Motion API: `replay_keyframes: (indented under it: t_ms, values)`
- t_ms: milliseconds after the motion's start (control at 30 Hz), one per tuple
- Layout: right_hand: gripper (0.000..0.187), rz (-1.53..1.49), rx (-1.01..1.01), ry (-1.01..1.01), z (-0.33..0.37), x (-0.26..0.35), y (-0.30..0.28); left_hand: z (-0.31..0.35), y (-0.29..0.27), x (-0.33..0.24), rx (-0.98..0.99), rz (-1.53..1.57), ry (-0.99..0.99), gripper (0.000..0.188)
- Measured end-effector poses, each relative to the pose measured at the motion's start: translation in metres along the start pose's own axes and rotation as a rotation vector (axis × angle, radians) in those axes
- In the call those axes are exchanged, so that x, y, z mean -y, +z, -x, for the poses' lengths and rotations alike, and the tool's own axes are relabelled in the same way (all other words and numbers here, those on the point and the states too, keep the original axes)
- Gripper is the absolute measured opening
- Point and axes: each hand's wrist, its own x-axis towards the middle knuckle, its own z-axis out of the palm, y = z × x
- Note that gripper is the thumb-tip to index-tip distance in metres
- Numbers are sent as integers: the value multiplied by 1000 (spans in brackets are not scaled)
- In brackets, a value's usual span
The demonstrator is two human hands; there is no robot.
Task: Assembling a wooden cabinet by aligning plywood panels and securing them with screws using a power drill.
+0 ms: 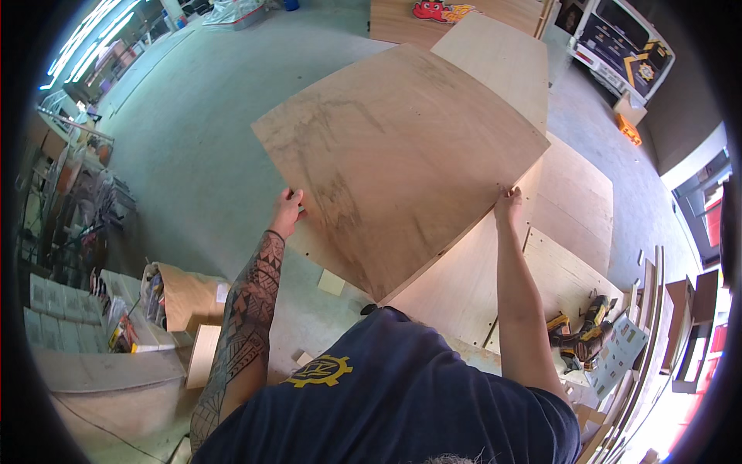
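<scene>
A large brown plywood panel [402, 162] with dark smudges spreads out in front of me, one corner pointing at my chest. My left hand [287, 213] grips its left edge, fingers curled at the rim. At the right edge, my right hand [508, 205] is closed round the panel's rim. The fingers beneath the panel are hidden. Paler plywood [464, 282] lies under its right side, and a narrow side face of the panel shows along that edge. Both arms reach forward, about level with each other.
Cordless power tools [591, 332] lie on plywood at the right, beside a grey perforated plate [621, 352]. More sheets [572, 205] extend right and beyond. A brown paper bag [189, 298] stands at the left. A vehicle [622, 46] is far right, near an orange object [628, 130].
</scene>
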Motion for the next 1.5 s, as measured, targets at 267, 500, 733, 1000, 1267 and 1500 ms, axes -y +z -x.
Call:
replay_keyframes:
  t_ms: [267,500,733,1000,1267,1500]
  values:
    - [31,-27,1,-61,19,20,0,48,2,71,-460,-391,336,59]
    - [68,58,-32,-76,-7,0,-23,219,103,79,351,-110,288,63]
    - [85,27,211,162,-65,29,-50,252,126,34,341,-60,-73,86]
    - [71,-94,18,44,-194,5,-28,263,123,51,203,-49,-94,65]
    - [88,-481,319,133,-258,-38,16,285,135,26,116,-120,-210,54]
    - [90,-397,207,-32,-269,-67,-20,272,121,45,196,-202,-139,68]
